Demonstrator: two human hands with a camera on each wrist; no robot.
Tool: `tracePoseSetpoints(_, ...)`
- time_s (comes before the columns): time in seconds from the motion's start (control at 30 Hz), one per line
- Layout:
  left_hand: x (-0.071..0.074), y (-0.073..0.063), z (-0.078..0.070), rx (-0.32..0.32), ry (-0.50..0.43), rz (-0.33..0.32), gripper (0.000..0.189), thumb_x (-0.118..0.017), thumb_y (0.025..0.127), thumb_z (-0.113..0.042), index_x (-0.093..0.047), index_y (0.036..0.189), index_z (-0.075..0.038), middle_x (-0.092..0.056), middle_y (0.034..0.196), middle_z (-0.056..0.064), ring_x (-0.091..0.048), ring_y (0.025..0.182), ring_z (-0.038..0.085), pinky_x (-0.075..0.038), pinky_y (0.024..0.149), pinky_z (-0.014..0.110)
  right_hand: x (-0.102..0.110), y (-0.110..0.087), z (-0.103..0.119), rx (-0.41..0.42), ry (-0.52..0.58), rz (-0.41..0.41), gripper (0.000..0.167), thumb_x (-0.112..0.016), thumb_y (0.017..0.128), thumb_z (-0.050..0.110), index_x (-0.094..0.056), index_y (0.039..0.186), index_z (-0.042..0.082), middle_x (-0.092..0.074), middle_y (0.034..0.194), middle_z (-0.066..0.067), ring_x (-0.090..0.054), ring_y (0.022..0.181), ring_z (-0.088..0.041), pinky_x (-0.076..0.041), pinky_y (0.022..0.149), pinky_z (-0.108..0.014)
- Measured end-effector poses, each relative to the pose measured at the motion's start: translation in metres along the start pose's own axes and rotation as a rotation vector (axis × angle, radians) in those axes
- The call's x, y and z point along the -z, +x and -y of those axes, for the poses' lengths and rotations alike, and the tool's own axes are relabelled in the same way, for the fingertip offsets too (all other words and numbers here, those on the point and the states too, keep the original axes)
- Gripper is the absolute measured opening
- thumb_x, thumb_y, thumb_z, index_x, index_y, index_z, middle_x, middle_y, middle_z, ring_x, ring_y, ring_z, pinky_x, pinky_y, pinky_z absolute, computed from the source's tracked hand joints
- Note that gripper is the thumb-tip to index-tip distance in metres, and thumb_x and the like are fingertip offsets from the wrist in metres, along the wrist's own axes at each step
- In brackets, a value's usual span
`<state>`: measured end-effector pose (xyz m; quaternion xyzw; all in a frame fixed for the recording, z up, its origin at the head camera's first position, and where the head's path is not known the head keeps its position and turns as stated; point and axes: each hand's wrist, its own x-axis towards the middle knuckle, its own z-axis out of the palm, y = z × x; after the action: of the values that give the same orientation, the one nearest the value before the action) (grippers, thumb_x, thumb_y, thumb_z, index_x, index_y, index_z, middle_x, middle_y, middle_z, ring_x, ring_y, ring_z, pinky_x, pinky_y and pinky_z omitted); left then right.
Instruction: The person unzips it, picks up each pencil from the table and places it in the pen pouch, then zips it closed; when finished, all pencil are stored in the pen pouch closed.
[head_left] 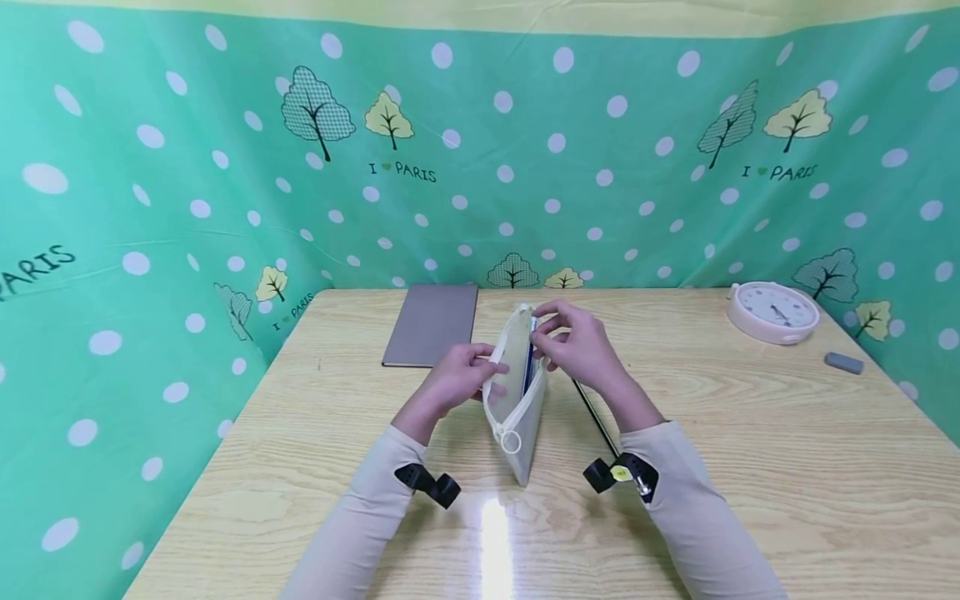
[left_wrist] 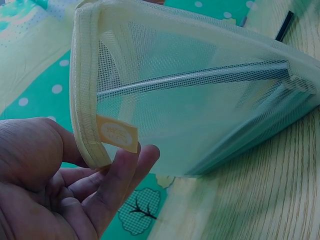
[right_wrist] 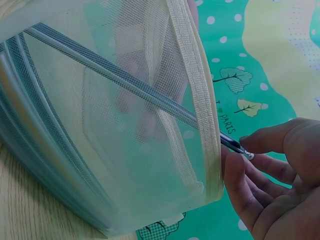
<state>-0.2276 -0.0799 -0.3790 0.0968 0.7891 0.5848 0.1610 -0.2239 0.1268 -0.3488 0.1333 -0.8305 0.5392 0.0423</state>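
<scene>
A pale mesh zipper pouch (head_left: 529, 425) stands on the table with its top unzipped and a ring pull hanging at its near end. My left hand (head_left: 467, 371) grips one side of its opening by the zipper band, close to a small yellow label (left_wrist: 118, 134). At the opening's other side, my right hand (head_left: 573, 342) pinches the silver end of a slim dark pen (right_wrist: 231, 142). Most of that pen slants down inside the pouch, visible through the mesh. Several other long slim items (right_wrist: 45, 100) lie along the pouch's bottom, their kind blurred by the mesh.
A thin dark stick (head_left: 595, 414) lies on the table under my right forearm. Behind the pouch to the left is a grey-brown notebook (head_left: 432, 325). A round white clock (head_left: 774, 312) and a small grey block (head_left: 843, 362) lie far right. A green patterned curtain (head_left: 525, 167) hangs behind.
</scene>
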Motion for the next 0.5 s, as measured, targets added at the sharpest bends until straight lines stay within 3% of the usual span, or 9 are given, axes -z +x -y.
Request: tracePoseSetpoints(0.5,0.0004,0.0001,-0.0013,0.018,-0.022,0.002,0.034,-0.052,0.104,-0.005,-0.059,0.135,0.009,-0.073,0.119,0.024,-0.073,0.072,0.015,-0.064,0.073,0.036,-0.0004,0.0010,0.0013,-0.007,0.013,0.010,0.035,-0.062,0.098,0.002,-0.059,0.131,-0.008,-0.071,0.104,-0.026,-0.073,0.071,-0.023,-0.062,0.060,-0.031)
